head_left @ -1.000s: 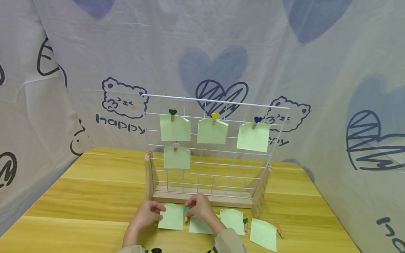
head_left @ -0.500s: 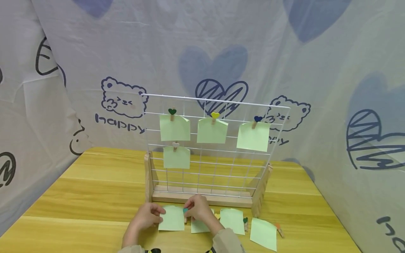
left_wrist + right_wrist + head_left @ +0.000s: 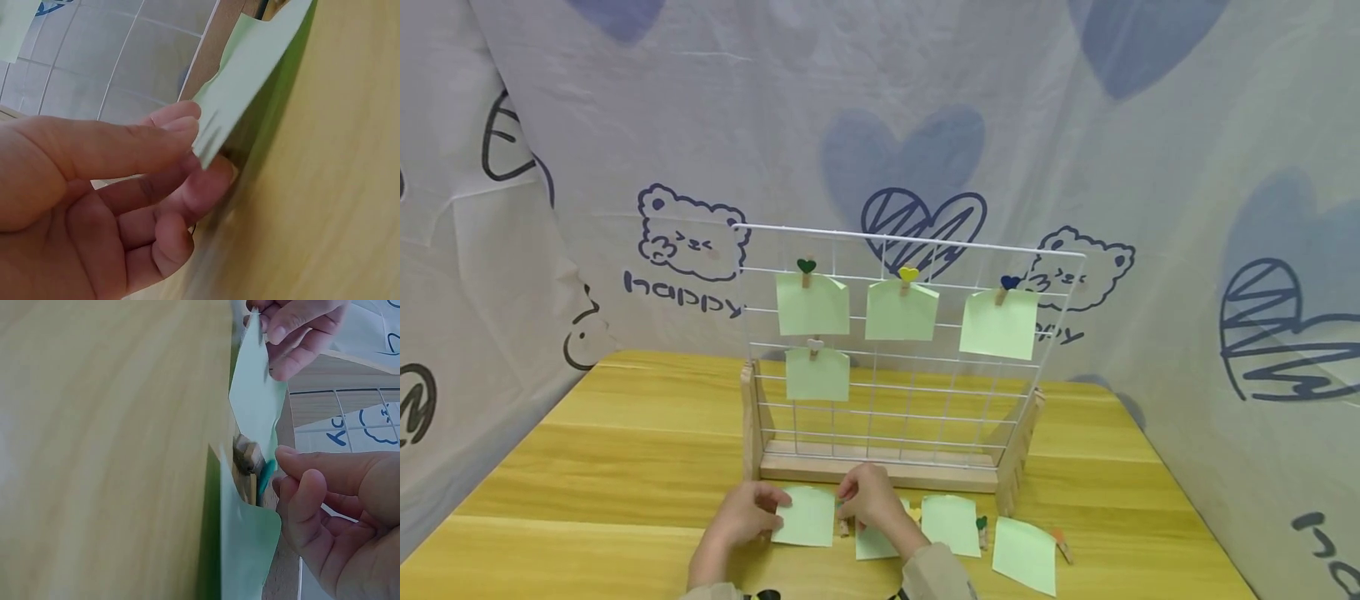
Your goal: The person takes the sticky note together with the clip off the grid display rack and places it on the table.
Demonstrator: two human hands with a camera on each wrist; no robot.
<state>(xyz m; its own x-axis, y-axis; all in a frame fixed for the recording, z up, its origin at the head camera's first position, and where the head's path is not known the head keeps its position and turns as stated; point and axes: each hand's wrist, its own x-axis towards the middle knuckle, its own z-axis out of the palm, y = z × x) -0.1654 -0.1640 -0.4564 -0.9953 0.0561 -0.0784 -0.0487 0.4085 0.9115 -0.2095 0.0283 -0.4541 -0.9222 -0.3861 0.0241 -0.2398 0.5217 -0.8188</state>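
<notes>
In the head view my left hand (image 3: 747,512) pinches the left edge of a pale green paper note (image 3: 805,518) at the table's front. The left wrist view shows the thumb over the note's corner (image 3: 228,106) and fingers beneath. To its right, my right hand (image 3: 872,500) pinches at a small wooden clothespin (image 3: 844,527). In the right wrist view, thumb and finger tips are right at its teal heart (image 3: 267,476), while the wooden part is blurred. A second green note (image 3: 874,543) lies partly under the right hand.
Behind the hands stands a white wire grid (image 3: 910,392) in a wooden base (image 3: 880,472), bearing several clipped green notes. Rightward on the table lie two more notes (image 3: 951,527) (image 3: 1025,557), with yellow (image 3: 914,514), green (image 3: 982,532) and orange (image 3: 1062,546) clothespins nearby.
The teal heart at my right fingertips has gone from sight behind the fingers in the head view. The held note has shifted slightly; the note under the right hand has moved a little right.
</notes>
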